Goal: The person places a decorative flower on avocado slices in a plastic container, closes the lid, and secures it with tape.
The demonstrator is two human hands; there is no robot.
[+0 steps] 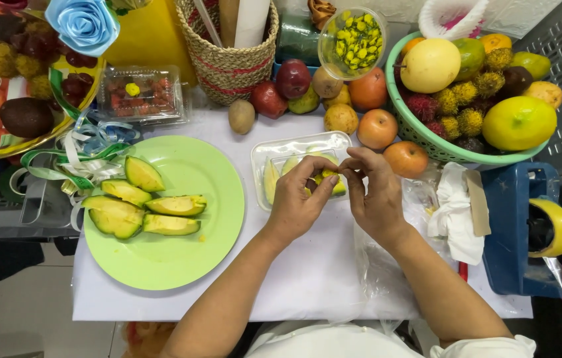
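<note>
My left hand [299, 199] and my right hand [375, 192] meet over a clear plastic tray [278, 148] at the table's middle. Both pinch a small yellow-green piece of fruit [328, 177] between their fingertips. Pale green fruit slices [271, 180] lie inside the tray, partly hidden by my fingers. To the left, a light green plate [188, 265] carries several avocado wedges [176, 205], skin on.
A green basket [427, 142] of mixed fruit stands at the back right. Loose apples and round fruits [377, 128] lie behind the tray. A woven basket [231, 63], a clear bowl of yellow buds [354, 41], a berry box [140, 93], ribbons [88, 156], a white cloth [454, 209] and a blue tape dispenser [526, 232] surround the work spot.
</note>
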